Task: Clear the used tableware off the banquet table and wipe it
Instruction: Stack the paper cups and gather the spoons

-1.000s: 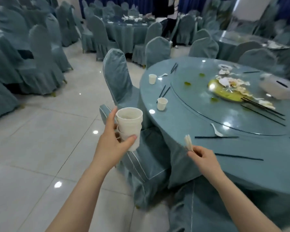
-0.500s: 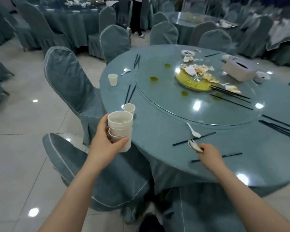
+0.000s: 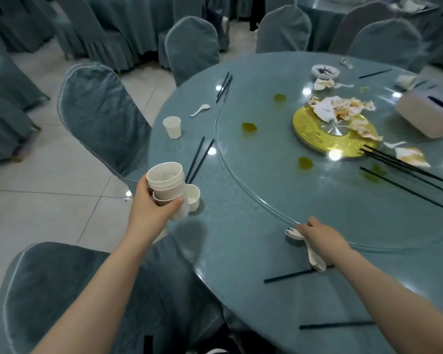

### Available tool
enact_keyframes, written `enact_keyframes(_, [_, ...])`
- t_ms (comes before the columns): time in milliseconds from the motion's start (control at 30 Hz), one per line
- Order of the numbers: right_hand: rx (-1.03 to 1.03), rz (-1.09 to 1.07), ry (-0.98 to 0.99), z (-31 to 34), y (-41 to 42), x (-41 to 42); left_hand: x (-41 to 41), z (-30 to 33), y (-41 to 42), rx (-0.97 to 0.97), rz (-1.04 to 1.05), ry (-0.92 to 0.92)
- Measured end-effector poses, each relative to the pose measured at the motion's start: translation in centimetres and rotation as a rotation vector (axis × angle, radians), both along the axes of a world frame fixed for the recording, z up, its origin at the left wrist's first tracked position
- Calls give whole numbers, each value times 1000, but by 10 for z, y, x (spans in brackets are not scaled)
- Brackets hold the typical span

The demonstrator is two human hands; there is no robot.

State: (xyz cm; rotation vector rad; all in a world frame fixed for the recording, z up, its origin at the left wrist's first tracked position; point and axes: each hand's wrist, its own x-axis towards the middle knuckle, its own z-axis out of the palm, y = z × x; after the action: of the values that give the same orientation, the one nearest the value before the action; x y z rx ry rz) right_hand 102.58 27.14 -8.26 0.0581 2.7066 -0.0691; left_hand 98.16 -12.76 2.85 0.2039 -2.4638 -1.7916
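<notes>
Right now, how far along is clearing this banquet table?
Early on. Done: several cups are nested in the cup stack that the left hand grips. In hand: the right hand holds white spoons. Left: a single cup beside the stack, another cup, a spoon, scattered black chopsticks, crumpled napkins and green spills. No wiping is visible yet.

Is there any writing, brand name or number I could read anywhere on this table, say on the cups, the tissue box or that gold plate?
None can be read.
Stack of paper cups in the left hand: plain white, no print.
Tissue box: no lettering shows.
Gold centre plate: faint marks near its rim, too blurred to read.
Small dish: a dark mark, not text.
</notes>
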Motion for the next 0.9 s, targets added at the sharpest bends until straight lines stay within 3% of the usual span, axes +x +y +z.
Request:
enact_keyframes(100, [117, 287, 105, -7, 6, -3, -17, -9, 8, -5, -16, -35])
enact_keyframes(167, [110, 332, 127, -11, 8, -2, -27, -14, 12, 6, -30, -53])
enact_keyframes(400, [131, 145, 35, -10, -8, -6, -60, -38, 29, 19, 16, -58])
enact_keyframes(633, [-140, -89, 62, -19, -50, -21, -81, -51, 39, 19, 114, -26])
enact_keyframes(900, [-310, -125, 51, -27, -58, -18, -83, -81, 34, -47, 60, -95])
